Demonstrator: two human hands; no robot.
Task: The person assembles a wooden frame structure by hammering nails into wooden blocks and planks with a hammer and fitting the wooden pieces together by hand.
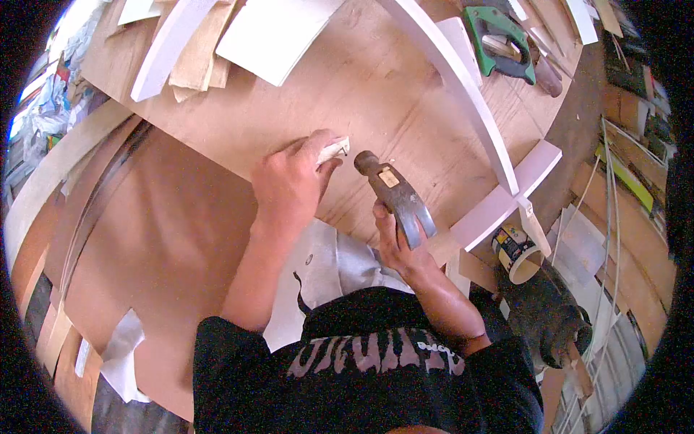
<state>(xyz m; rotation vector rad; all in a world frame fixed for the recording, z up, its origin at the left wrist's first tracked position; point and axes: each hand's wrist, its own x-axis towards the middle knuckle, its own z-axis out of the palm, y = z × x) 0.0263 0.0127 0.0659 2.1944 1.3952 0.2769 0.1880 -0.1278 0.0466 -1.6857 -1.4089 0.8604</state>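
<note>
Over the plywood tabletop, my left hand (pixel 290 173) is closed around a small pale piece of wood (pixel 335 150), most of it hidden by the fingers. A thin dark point, perhaps a nail, shows at the wood's right end. My right hand (pixel 392 242) grips a claw hammer (pixel 392 189) close below its head. The hammer's round face points up and left, a short gap from the wood piece. Its claw points down towards my wrist, and the handle is mostly hidden beneath the hand.
On the plywood tabletop (pixel 289 116) lie white sheets (pixel 278 36), a long curved strip (pixel 463 79) and a green-handled saw (pixel 495 43). A crosswise pale board (pixel 499 206) lies at the right edge. Below it stands a tub (pixel 519 254). Brown sheet material (pixel 166 253) is at left.
</note>
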